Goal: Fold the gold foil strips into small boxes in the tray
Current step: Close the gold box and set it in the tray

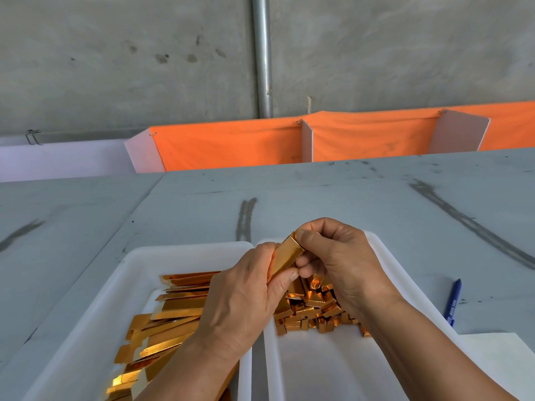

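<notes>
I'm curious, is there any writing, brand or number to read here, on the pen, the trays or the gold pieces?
Blue plastic pen: white print along the barrel, too small and blurred to read.
White plastic trays, flat gold foil strips, small folded gold boxes, half-folded gold foil strip: no text visible.

Observed: left hand (240, 296) and right hand (338, 256) bare; left forearm (185, 371) and right forearm (419, 351) likewise uncovered. Visible fingernails short.
</notes>
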